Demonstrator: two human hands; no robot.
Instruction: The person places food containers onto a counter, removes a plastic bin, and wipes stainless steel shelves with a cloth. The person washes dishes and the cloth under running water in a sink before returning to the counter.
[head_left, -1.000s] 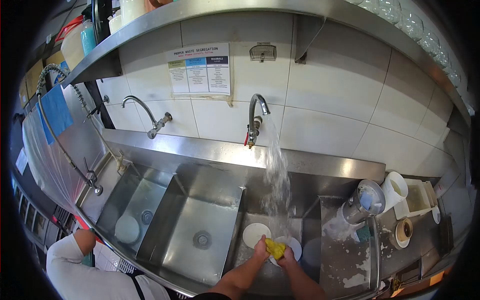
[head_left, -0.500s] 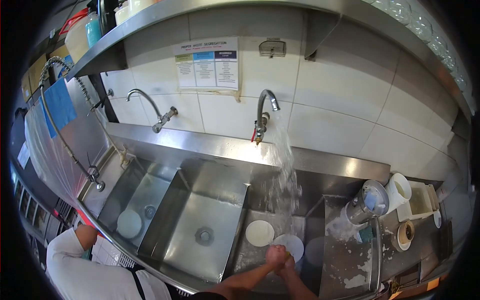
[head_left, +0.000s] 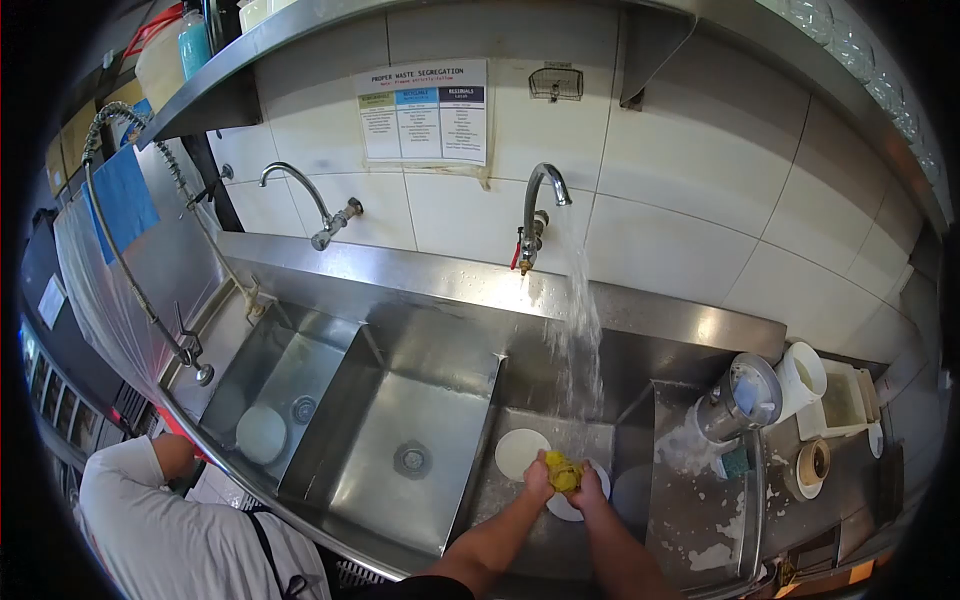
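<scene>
Between my two hands is a bunched yellow cloth or sponge (head_left: 563,473), held over the right-hand sink basin. My left hand (head_left: 537,478) grips its left side and my right hand (head_left: 589,490) its right side. Under my right hand lies a white plate (head_left: 566,508), partly covered by the hands. Another white plate (head_left: 521,453) lies flat in the basin, just up and left of my hands. Water (head_left: 580,340) runs from the open faucet (head_left: 545,200) into this basin, behind my hands.
A middle basin (head_left: 400,430) and a left basin with a round white item (head_left: 261,434) adjoin. On the right counter stand a metal container (head_left: 738,398), a green scouring pad (head_left: 735,462) and a white pitcher (head_left: 799,380). A co-worker in a white shirt (head_left: 190,520) stands at lower left.
My hands were pressed together around the yellow item half a second ago; now they are farther apart and it shows between them again. The view has shifted slightly.
</scene>
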